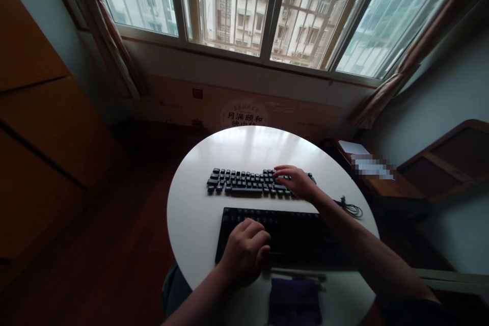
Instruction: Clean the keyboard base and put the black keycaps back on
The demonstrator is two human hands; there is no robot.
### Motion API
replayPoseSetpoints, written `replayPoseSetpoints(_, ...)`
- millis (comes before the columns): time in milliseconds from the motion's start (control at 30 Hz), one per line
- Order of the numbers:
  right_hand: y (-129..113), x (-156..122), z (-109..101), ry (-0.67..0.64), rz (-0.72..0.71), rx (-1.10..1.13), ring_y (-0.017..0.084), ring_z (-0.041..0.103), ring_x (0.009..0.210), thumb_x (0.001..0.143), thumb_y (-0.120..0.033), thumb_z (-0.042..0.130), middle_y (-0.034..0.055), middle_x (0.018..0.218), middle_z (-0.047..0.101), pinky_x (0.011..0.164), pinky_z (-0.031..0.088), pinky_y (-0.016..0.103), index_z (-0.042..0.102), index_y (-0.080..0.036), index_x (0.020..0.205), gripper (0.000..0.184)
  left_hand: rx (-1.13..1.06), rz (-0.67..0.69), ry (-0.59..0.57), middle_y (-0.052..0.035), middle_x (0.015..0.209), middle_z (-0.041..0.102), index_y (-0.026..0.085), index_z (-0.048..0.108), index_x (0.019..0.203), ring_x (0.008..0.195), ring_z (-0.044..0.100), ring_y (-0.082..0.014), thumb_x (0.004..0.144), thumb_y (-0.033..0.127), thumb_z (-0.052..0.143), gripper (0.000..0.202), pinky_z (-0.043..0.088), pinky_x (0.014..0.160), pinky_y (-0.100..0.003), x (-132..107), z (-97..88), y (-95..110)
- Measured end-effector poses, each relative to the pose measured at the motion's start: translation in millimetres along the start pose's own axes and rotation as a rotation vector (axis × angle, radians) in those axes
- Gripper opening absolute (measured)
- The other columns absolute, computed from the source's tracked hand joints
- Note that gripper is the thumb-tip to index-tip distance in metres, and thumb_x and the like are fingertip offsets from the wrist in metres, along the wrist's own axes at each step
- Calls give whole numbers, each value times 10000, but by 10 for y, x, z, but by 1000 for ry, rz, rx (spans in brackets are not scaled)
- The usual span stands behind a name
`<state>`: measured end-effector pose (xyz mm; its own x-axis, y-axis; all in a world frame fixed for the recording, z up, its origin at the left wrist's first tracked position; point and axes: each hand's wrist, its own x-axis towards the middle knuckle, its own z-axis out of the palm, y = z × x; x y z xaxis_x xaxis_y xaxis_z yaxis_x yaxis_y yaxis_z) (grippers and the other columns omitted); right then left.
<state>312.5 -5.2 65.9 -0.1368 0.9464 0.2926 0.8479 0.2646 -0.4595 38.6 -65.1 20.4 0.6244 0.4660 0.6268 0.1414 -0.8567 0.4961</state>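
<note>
Loose black keycaps [244,183] lie in keyboard-like rows on the white round table. Over the right part of these rows is my right hand [296,181], its fingers stretched out and apart, with no keycap visible in them. Nearer to me lies a black keyboard [294,237], some keys showing along its top left rows and the rest a dark surface. My left hand [246,247] rests on the left part of this keyboard, fingers curled and closed. Whatever is under or in those fingers is hidden. My right forearm covers the keyboard's right end.
A coiled black cable [349,208] lies at the right of the white table [194,244]. A dark purple cloth or pouch [294,300] and thin rod-like items [298,273] are at the near edge. A wooden bench [401,188] with papers stands to the right, below barred windows.
</note>
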Motion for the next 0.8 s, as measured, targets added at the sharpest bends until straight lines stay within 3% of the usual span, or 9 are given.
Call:
replayPoseSetpoints(167,-138,-809,48,-79,-19,156,237,636,1127,898,-213,655,62,1209,692,1001,502,403,757,-258,1036,178,-19,17,-97,-58,692,531,199,466,656,659,448,-183,1016,529,101,610,371,602,-334,10,32,-29)
replayPoseSetpoints(300,-183,-1155,187,-73,62,149,249,622,1139,899,-222,650,77,1220,681,1025,492,429,752,-245,1053,186,-15,40,-153,-50,681,520,204,437,638,641,438,-176,1019,517,104,595,354,587,-324,18,74,-28)
replayPoseSetpoints(467,-230,-1199,256,-24,129,114,249,609,1165,902,-220,635,82,1243,669,1043,487,422,755,-241,1047,189,-14,33,-160,-39,673,511,204,427,633,611,436,-163,1021,519,110,592,344,570,-309,3,99,-13)
replayPoseSetpoints(800,-404,-1119,279,-34,112,-66,246,651,1087,894,-174,625,74,1195,703,990,513,399,767,-228,1025,201,7,24,-170,-35,680,522,200,433,636,606,450,-156,1025,496,139,570,335,564,-307,-12,98,-27)
